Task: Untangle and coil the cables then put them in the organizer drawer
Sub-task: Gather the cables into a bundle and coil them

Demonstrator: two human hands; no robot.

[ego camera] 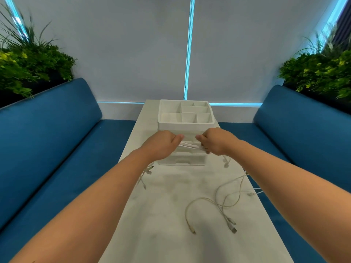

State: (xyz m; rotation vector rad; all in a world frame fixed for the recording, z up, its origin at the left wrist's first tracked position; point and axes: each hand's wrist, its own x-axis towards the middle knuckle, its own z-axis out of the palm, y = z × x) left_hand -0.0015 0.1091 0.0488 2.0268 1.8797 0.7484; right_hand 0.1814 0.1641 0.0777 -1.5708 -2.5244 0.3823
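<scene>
Loose cables [224, 204]: pale strands sprawled on the near right of the white table [167, 215], plugs pointing toward me; more ends trail off the right edge.
Small cable ends [145, 174]: lying on the table under the left forearm.
Left hand [161, 144]: fingers curled, thumb pressed forward, pinching one end of a white cable bundle [190, 145].
Right hand [214, 141]: fingers curled, gripping the bundle's other end; a cable tail [226, 161] dangles below it.
Bundle: stretched between both hands, in front of the organizer's drawers.
Organizer [185, 126]: white, at the far end of the table, open compartments on top.
Benches [57, 130]: blue, either side.
</scene>
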